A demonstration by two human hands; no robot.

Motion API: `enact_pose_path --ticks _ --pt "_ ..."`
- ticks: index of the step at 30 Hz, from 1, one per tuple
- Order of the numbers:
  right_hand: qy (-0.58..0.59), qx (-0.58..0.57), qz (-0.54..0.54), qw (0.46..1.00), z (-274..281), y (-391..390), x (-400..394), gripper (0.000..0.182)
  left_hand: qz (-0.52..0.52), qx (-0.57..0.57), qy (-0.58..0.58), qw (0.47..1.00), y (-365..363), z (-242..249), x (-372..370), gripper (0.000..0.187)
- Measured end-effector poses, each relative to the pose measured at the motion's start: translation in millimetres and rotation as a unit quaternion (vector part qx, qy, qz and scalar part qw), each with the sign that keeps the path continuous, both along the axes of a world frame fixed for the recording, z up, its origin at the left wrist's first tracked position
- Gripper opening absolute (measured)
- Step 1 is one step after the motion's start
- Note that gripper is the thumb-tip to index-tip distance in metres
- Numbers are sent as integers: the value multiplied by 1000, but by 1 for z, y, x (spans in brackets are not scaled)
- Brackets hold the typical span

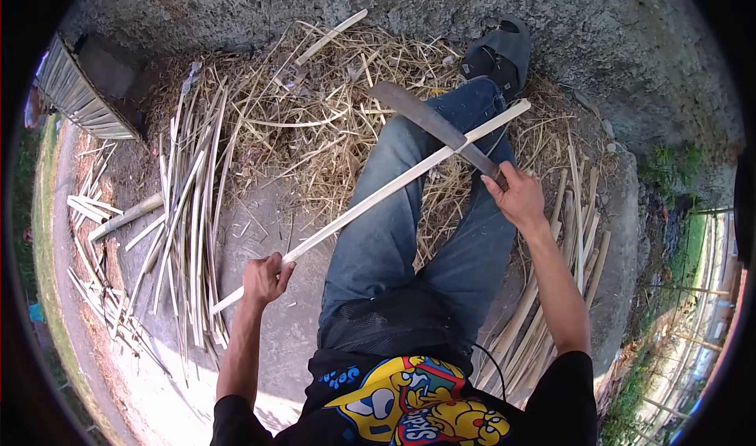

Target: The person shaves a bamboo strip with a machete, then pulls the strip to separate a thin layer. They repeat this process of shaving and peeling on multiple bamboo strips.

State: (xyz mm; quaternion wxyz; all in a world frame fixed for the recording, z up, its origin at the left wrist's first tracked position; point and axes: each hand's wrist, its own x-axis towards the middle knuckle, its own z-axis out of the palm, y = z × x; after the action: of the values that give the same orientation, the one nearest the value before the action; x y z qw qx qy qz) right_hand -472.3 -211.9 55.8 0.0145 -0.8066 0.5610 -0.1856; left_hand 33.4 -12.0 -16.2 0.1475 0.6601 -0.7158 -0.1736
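My left hand [266,279] is closed around the lower part of a long pale bamboo strip [378,197], whose short end pokes out past the fist. The strip slants up to the right above my jeans-covered legs. In my right hand [517,197] is the handle of a machete [417,112], its dark, worn blade pointing up and left. Blade and strip cross near the handle, above my lower leg. My fingers partly hide the handle.
Split bamboo strips [193,210] are piled at left, with a bamboo pole [126,216] beside them. More strips [528,328] lie at right. Shavings [315,139] cover the ground around my legs, below a rough wall [315,5]. A slatted panel [83,92] stands upper left.
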Motion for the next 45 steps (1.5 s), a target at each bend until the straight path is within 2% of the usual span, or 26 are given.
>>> enact_pose_path --ticks 1,3,5,6,8,9,11,13,14,16,17,18,19,20,21,23,24,28,29,30,31,34,36,37,41,45 --pt "0 5 -1 1000 7 3 8 44 27 59 -37 997 -2 13 -5 37" --pt "-94 158 -65 981 14 7 17 46 48 119 -74 989 -2 40 -24 31" --pt "-130 172 -88 973 3 12 23 48 123 -247 -152 949 -10 63 -52 29" --pt "-165 190 -105 962 -6 16 25 49 166 -291 -60 941 5 51 -59 47" --pt "-163 191 -117 961 -18 23 30 50 126 -415 -1 901 35 30 -79 38" --pt "-164 192 -129 959 -25 24 33 50 63 -387 -39 919 43 52 -96 31" --pt "-171 194 -134 957 -32 28 38 51 -26 -268 138 953 57 34 -107 24" --pt "-146 204 -165 954 -28 31 44 50 87 9 356 930 74 12 -110 44" --pt "-152 201 -166 953 -28 31 46 50 82 6 351 933 70 7 -114 44" --pt "-150 196 -164 955 -28 36 46 49 231 -157 637 718 27 33 -137 78" --pt "-154 196 -172 953 -27 41 45 49 197 -173 658 706 4 55 -127 99" --pt "-161 203 -170 951 -26 42 44 49 202 -228 720 623 -22 86 -126 85" --pt "-169 206 -167 949 -23 39 43 48 120 -247 776 568 -43 105 -114 62" --pt "-172 182 -161 955 -24 42 41 49 111 -266 813 506 -66 136 -117 56" --pt "-177 177 -168 953 -21 46 38 49 20 -261 837 481 -86 165 -121 57" --pt "-204 187 -193 941 -14 58 29 50 -12 -252 868 428 -117 216 -147 55" --pt "-250 143 -182 940 -19 68 18 49 -82 -210 876 427 -130 237 -160 54" --pt "-361 84 -255 893 -33 128 -29 44 -162 -74 873 453 -159 286 -241 54" --pt "-438 103 -298 842 -44 145 -39 44 -193 -28 859 474 -163 286 -266 54" --pt "-511 119 -337 782 -55 162 -47 43 -184 -13 853 488 -166 278 -294 56" --pt "-512 119 -350 775 -71 180 -51 43 -174 2 847 503 -167 266 -323 59" --pt "-594 170 -437 654 -121 222 -54 46 -29 -16 822 568 -150 221 -413 57" --pt "-612 199 -439 627 -158 244 -51 46 -11 -38 743 668 -133 192 -448 59" --pt "-629 232 -437 600 -173 251 -48 47 -17 -42 727 685 -129 177 -457 58" --pt "-663 269 -396 576 -211 264 -45 46 -36 -88 670 736 -132 127 -477 55" --pt "-651 241 -391 605 -187 244 -55 42 -58 -101 646 754 -142 128 -485 53"
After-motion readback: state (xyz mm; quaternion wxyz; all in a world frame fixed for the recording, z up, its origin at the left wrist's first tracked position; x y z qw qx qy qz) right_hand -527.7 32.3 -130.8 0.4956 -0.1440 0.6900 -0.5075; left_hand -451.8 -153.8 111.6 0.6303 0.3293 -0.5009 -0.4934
